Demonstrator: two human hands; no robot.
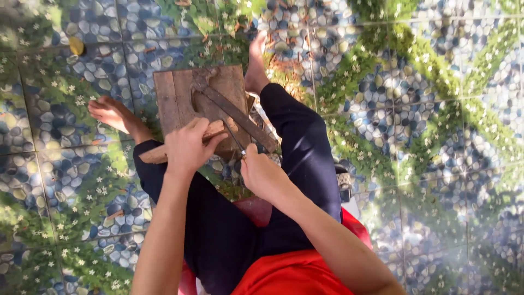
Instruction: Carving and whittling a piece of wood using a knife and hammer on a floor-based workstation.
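Observation:
My left hand (188, 147) is closed around a short wooden stick (153, 155) and holds it flat on a worn wooden board (172, 95) that lies on the floor between my bare feet. My right hand (263, 173) grips the end of a thin metal blade (234, 136) that runs up toward the stick. A wider, dark metal bar (240, 117) lies slantwise across the board, fixed near its far end. The blade's edge meets the stick just beside my left fingers; the exact contact is hidden.
I sit on a low red stool (256, 210) with dark trousers and a red shirt. The floor is tiled with a pebble and grass pattern (426, 136). Wood chips (284, 68) lie beyond the board. A small dark object (344, 183) sits by my right leg.

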